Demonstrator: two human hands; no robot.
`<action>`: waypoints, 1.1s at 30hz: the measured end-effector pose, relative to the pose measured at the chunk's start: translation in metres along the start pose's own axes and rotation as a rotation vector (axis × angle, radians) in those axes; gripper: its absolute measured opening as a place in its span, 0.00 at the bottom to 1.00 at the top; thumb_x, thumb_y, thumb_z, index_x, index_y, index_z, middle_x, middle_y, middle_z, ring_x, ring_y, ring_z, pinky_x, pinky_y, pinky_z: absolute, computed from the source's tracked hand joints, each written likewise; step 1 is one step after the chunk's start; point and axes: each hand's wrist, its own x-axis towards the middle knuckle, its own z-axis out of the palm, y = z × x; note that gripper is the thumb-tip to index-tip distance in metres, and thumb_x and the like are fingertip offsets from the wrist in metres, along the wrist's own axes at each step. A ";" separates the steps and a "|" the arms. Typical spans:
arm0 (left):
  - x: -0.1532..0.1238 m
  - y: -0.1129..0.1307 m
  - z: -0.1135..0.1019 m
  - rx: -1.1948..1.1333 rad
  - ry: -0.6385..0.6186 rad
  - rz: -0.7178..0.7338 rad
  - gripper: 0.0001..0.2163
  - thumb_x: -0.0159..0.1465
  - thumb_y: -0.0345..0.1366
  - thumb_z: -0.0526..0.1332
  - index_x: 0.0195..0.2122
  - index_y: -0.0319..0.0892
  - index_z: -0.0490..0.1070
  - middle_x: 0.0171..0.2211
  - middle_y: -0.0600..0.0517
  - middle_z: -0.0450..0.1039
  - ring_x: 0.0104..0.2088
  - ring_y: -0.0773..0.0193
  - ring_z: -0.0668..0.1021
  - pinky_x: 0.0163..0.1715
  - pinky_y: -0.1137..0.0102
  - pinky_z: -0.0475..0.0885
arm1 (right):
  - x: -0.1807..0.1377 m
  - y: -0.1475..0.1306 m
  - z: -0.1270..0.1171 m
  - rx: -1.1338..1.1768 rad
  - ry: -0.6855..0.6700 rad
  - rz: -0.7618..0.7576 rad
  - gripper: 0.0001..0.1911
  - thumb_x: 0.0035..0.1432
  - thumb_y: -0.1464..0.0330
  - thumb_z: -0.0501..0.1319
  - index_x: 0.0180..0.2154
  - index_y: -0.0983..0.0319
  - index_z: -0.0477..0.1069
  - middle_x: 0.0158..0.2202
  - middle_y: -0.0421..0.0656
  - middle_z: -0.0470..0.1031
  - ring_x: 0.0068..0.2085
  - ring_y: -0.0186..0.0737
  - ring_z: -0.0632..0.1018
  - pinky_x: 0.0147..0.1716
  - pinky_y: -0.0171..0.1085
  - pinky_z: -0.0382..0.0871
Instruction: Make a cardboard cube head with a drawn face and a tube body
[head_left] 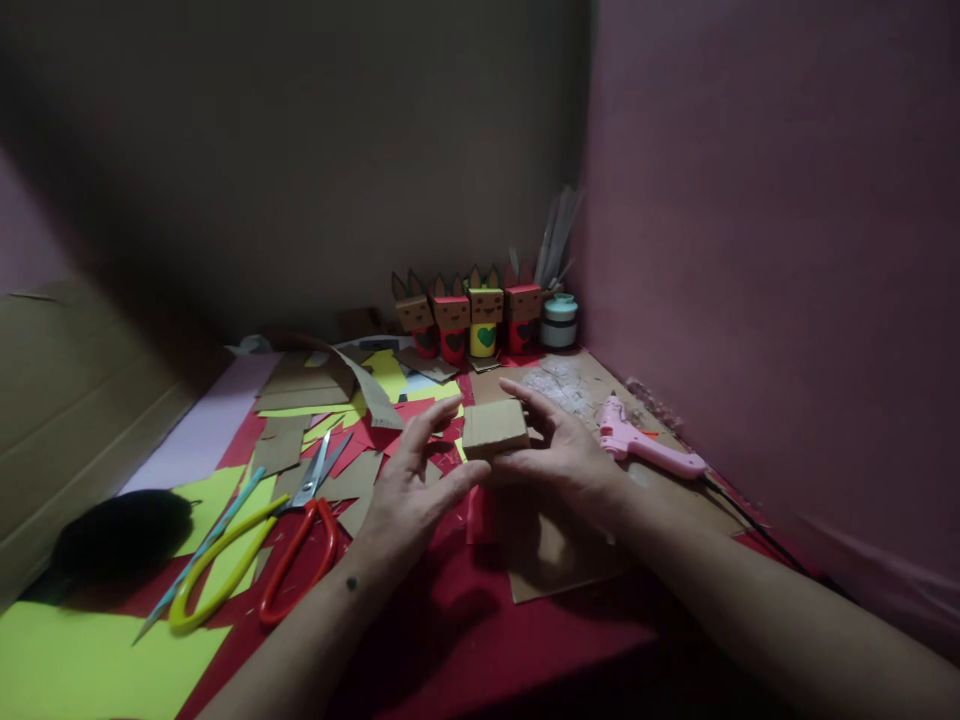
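Note:
A small cardboard box (495,428) is held up between my two hands, above the red-covered table. My left hand (416,470) curves around its left end, thumb at the lower front corner and index finger near the back corner. From the right, my right hand (559,450) grips it, with the thumb along the front bottom edge and the index finger raised behind. A flat cardboard piece (562,555) lies below my right hand, beside a small red piece (482,515). The undersides of my fingers are partly hidden.
Scissors (300,520) and a blue-striped pencil (202,550) lie left among cardboard and coloured paper scraps. A pink glue gun (645,445) with a cord rests right. Several box-headed figures (486,315) and a jar (559,322) stand at the back. A pink wall (772,250) bounds the right.

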 end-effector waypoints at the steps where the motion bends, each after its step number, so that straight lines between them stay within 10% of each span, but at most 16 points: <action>1: -0.001 0.002 0.000 0.061 0.049 0.069 0.22 0.59 0.41 0.71 0.55 0.54 0.74 0.55 0.49 0.69 0.54 0.51 0.73 0.58 0.56 0.65 | -0.001 -0.001 0.000 -0.076 -0.001 -0.018 0.48 0.42 0.68 0.77 0.64 0.54 0.63 0.49 0.45 0.75 0.49 0.47 0.77 0.55 0.51 0.69; 10: -0.008 0.009 0.005 0.195 0.029 0.257 0.03 0.58 0.34 0.70 0.32 0.51 0.81 0.36 0.52 0.71 0.42 0.56 0.73 0.49 0.61 0.66 | -0.006 0.006 0.003 -0.737 -0.007 -0.599 0.40 0.53 0.70 0.66 0.66 0.56 0.58 0.52 0.49 0.73 0.53 0.51 0.74 0.55 0.54 0.69; 33: -0.008 0.010 0.003 0.487 -0.149 0.311 0.09 0.65 0.34 0.58 0.26 0.47 0.66 0.29 0.51 0.69 0.35 0.55 0.69 0.39 0.60 0.65 | -0.002 0.017 0.002 -1.185 0.050 -0.929 0.35 0.56 0.80 0.59 0.64 0.56 0.57 0.54 0.50 0.71 0.52 0.55 0.69 0.55 0.56 0.68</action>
